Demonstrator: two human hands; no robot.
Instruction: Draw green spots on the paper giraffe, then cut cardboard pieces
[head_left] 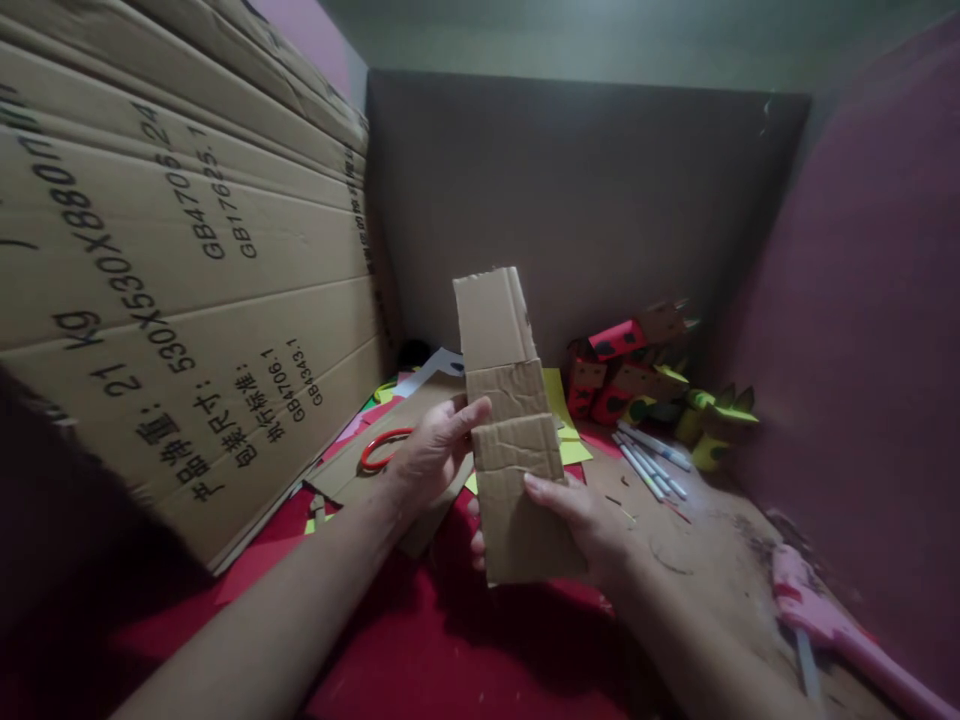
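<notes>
In the middle of the head view, a long strip of brown cardboard, creased across into sections, is held up above the work surface. My left hand grips its left edge, the thumb lying on the front near the middle crease. Lower down on the right edge, my right hand is closed on the same strip, thumb on the front and fingers behind. Some fingertips show past the strip's lower left edge. Just left of my left hand lies a red scissor handle on a flat cardboard piece.
A large printed cardboard sheet stands at the left. Red and yellow cardboard animal figures sit at the back right, near several white markers. A pink glue gun lies at the front right. Red paper covers the front.
</notes>
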